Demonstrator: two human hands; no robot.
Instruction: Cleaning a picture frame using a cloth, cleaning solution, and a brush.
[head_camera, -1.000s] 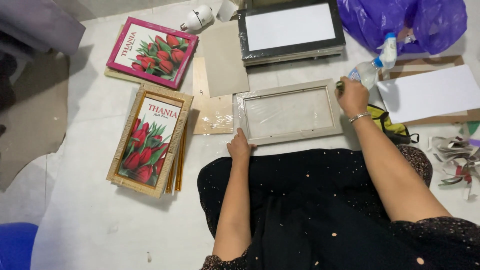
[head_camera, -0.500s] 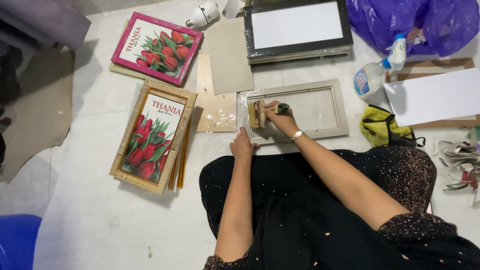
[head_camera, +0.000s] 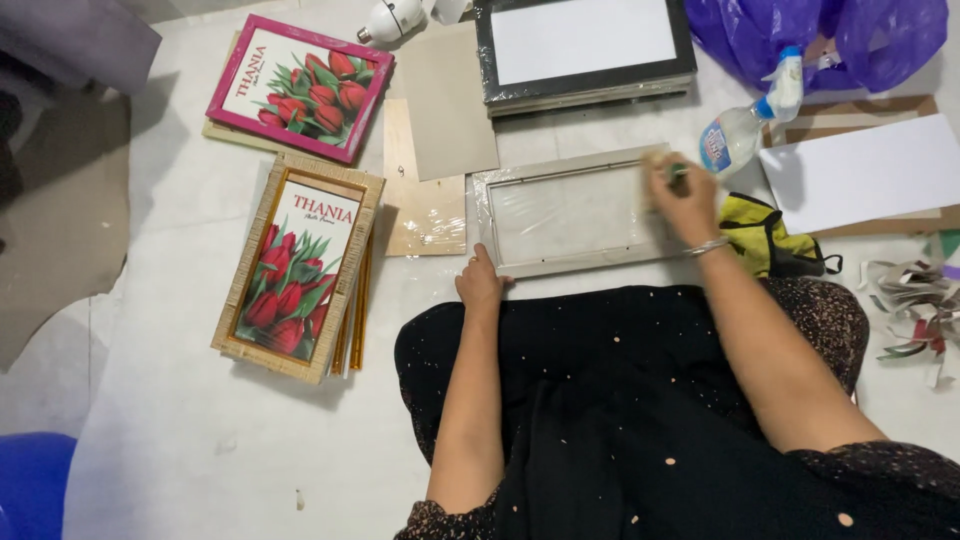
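A pale empty picture frame (head_camera: 570, 215) with a clear pane lies flat on the white floor in front of me. My left hand (head_camera: 480, 280) presses on its near left corner. My right hand (head_camera: 680, 195) is closed on a small sponge with a green back, held against the frame's right end. A spray bottle (head_camera: 745, 125) with a blue and white nozzle lies just beyond that hand, apart from it. My black speckled garment (head_camera: 620, 400) covers my lap below the frame.
Two tulip pictures lie at the left: a pink-framed one (head_camera: 300, 85) and a woven-framed one (head_camera: 300, 265). A black frame (head_camera: 585, 45) lies beyond, cardboard sheets (head_camera: 440, 100) between. A yellow cloth (head_camera: 765, 235), white sheet (head_camera: 860, 170), purple bag (head_camera: 820, 30) and paper scraps (head_camera: 915, 305) are at right.
My right hand left the spray bottle, came to the frame's left end with the sponge, then slid across the pane to its right end. My left hand stayed at the near left corner.
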